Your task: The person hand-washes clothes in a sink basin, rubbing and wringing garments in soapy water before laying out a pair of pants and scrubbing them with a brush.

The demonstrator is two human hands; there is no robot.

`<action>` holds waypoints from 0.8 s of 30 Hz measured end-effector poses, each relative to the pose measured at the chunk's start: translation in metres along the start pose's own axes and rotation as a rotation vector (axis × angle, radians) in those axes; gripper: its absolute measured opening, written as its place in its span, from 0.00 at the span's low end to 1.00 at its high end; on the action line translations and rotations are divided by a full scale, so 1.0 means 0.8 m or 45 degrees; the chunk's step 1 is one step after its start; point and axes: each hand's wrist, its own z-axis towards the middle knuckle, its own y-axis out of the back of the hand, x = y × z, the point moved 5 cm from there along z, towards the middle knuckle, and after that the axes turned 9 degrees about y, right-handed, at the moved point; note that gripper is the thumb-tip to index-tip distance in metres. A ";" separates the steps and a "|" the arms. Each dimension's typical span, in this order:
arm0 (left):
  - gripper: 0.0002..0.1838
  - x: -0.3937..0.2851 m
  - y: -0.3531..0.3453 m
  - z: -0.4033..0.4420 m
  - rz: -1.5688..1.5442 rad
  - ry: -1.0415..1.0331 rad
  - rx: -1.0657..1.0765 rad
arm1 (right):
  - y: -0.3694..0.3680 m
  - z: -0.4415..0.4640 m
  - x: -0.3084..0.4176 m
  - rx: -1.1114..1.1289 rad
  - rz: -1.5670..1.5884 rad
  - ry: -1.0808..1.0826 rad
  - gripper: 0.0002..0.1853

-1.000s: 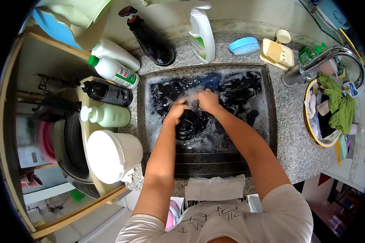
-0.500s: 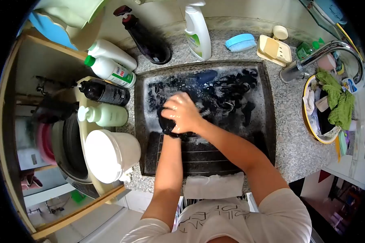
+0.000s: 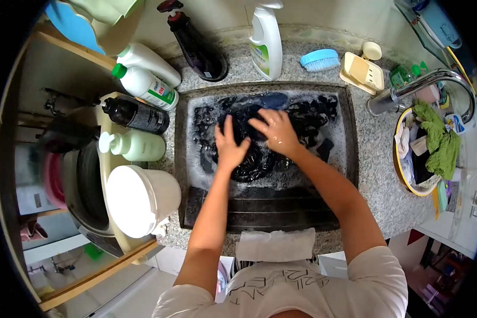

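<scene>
Dark wet clothes (image 3: pixel 254 164) lie in soapy water in the stone sink (image 3: pixel 350 143). My left hand (image 3: pixel 230 150) rests on the dark cloth left of the middle, its fingers spread and pointing away from me. To its right, my right hand (image 3: pixel 278 134) lies on the same dark cloth with its fingers apart, soap suds on its back. Neither hand is wrapped round the cloth. The fingertips are partly lost against the black fabric. Closer to me is the sink's dark ridged slope (image 3: pixel 270 206), with a pale cloth (image 3: pixel 275 245) over the front edge.
Left of the sink stand a white bucket (image 3: pixel 164 193), a pale green pump bottle (image 3: pixel 140 146) and several other bottles. Behind it are a spray bottle (image 3: pixel 266 45), a blue brush (image 3: pixel 320 60) and a soap dish (image 3: pixel 373 77). A faucet (image 3: pixel 381 102) and a laundry basin (image 3: pixel 398 153) are at right.
My hands were together on a bunched dark cloth at the sink's left middle. Now they are apart, fingers spread, and the cloth lies lower in the suds.
</scene>
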 end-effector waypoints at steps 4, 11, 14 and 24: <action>0.51 0.006 -0.037 0.011 0.345 0.084 0.275 | -0.060 -0.011 -0.004 0.216 -0.027 -0.092 0.32; 0.50 0.024 -0.077 0.044 0.704 0.154 0.331 | -0.117 0.011 -0.043 0.705 0.030 -0.385 0.25; 0.53 -0.001 -0.054 0.022 0.550 0.122 0.175 | -0.062 0.037 -0.032 0.848 0.132 -0.388 0.20; 0.30 0.035 -0.028 0.010 -0.356 0.223 0.274 | 0.268 0.125 0.020 -0.253 0.822 -0.145 0.21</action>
